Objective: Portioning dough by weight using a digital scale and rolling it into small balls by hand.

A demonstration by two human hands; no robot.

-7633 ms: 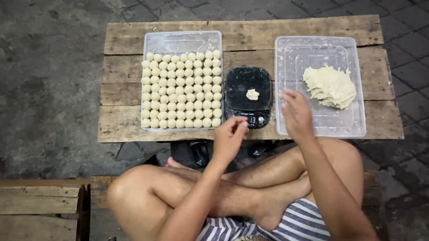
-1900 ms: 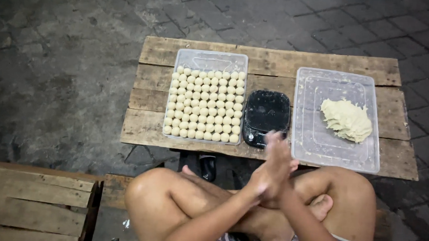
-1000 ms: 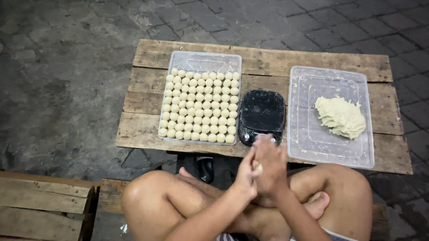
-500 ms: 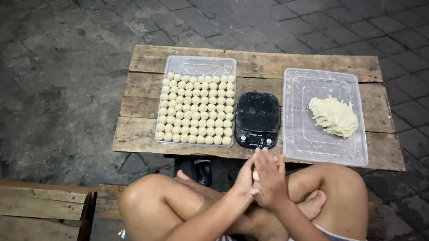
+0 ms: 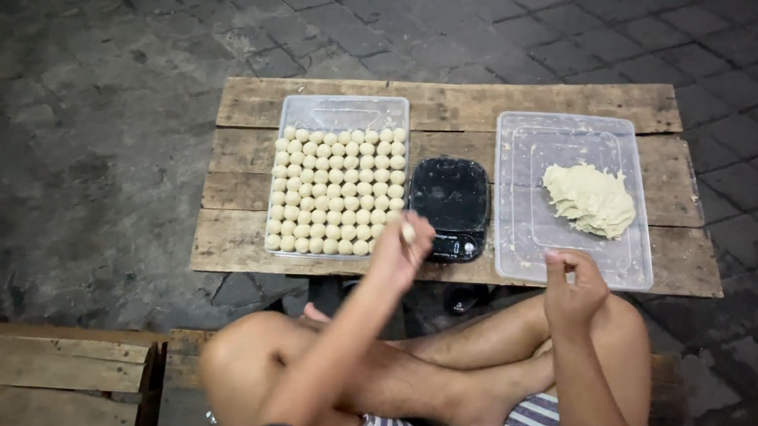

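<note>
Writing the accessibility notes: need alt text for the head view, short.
Seen from above, a seated, cross-legged person's left hand holds a small dough ball beside a clear tray of dough balls in rows. The empty right hand hovers near a second tray holding a dough lump, with a black scale between, on a wooden table.

Screens: one, the small display strip [image 5: 462, 246] on the near edge of the black kitchen scale [image 5: 449, 204], a narrow dark rectangle, too small to read. Packages: two clear rectangular plastic tubs, the left tub [image 5: 343, 114] just left of the scale, the right tub [image 5: 573, 137] just right. No labels or signs seen.
</note>
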